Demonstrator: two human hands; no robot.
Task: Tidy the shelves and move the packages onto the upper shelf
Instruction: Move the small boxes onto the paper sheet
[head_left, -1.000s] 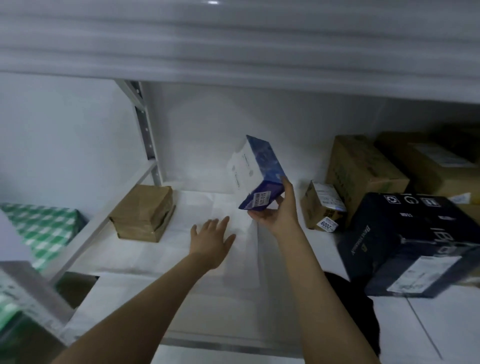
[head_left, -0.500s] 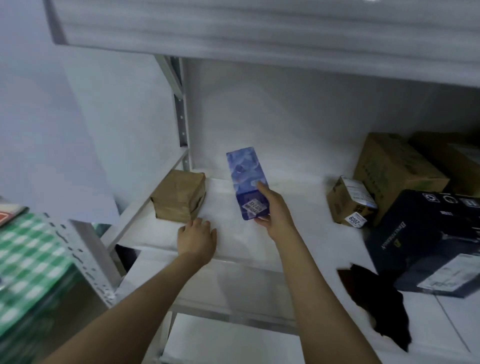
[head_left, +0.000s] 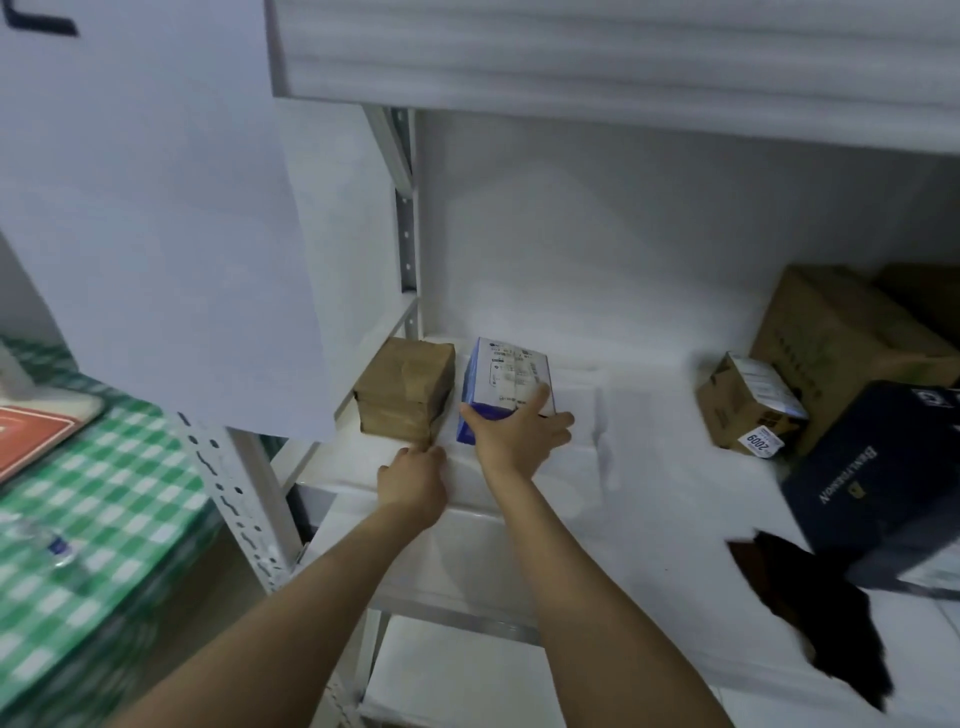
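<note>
A person's right hand (head_left: 511, 441) grasps the near end of a blue box (head_left: 511, 371), thumb hooked round its corner, as the box sits on the white shelf (head_left: 649, 415) just right of a brown parcel (head_left: 402, 395). The left hand (head_left: 413, 478) rests in front of the parcel, fingers curled, holding nothing visible. A hard shove leftward could knock the parcel toward the shelf's open side, and sliding the box may ruck the loose liner right of the parcel
</note>
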